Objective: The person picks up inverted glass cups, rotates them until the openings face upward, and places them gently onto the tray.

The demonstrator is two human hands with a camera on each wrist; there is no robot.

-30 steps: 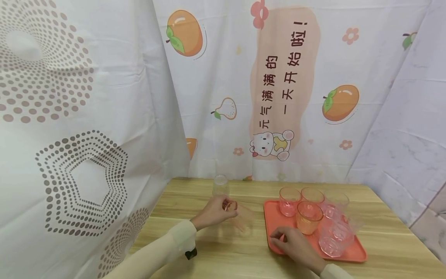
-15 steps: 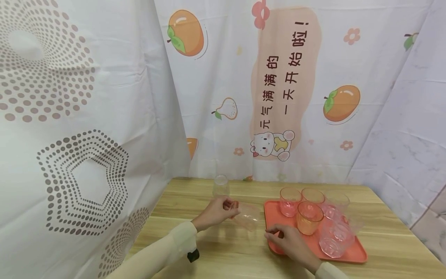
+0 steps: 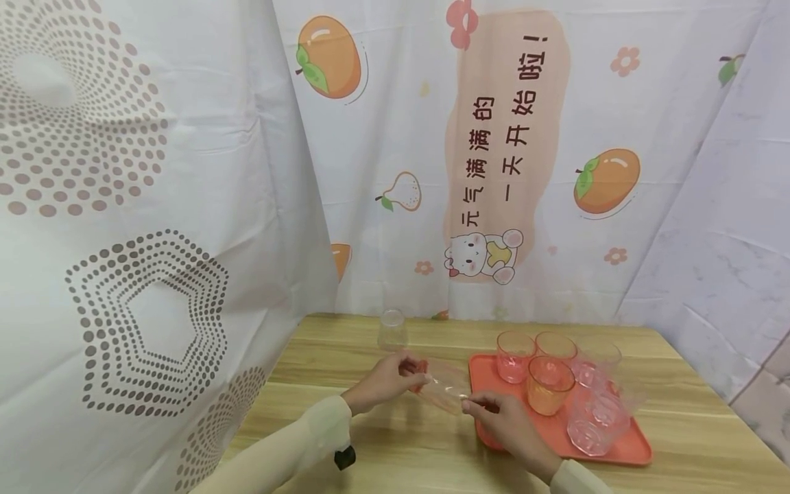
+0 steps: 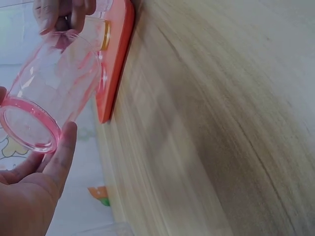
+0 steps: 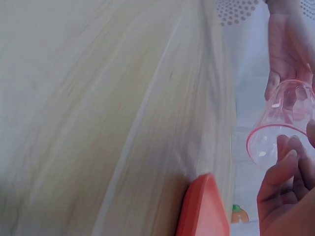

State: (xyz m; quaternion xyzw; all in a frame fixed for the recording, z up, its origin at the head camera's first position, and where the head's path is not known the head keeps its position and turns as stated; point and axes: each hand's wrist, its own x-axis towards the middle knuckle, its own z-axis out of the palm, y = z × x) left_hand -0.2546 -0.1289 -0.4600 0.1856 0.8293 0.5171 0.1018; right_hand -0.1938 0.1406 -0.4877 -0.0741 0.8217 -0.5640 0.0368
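A clear pink-tinted cup (image 3: 444, 390) lies sideways in the air between my two hands, left of the tray. My left hand (image 3: 384, 381) holds it by the base end. In the left wrist view, the thick pink base ring sits between the thumb and fingers. My right hand (image 3: 509, 420) pinches the cup at its rim. From the right wrist, the curled fingers (image 5: 288, 167) overlap the cup's round mouth, whose thin pink edge faces that camera. Part of the right thumb is cut off at the frame's edge.
A red tray (image 3: 484, 374) stands at the right, bearing several cups: pink ones (image 3: 514, 358), an orange one (image 3: 551, 387) and clear ones (image 3: 589, 432), some lying tilted. A clear glass (image 3: 392, 331) stands at the back left. Printed curtains (image 3: 395, 137) hang behind the wooden table.
My right hand has moved left from over the tray's edge and taken the cup's rim. The cup was blurred with motion in my left hand and is now steady.
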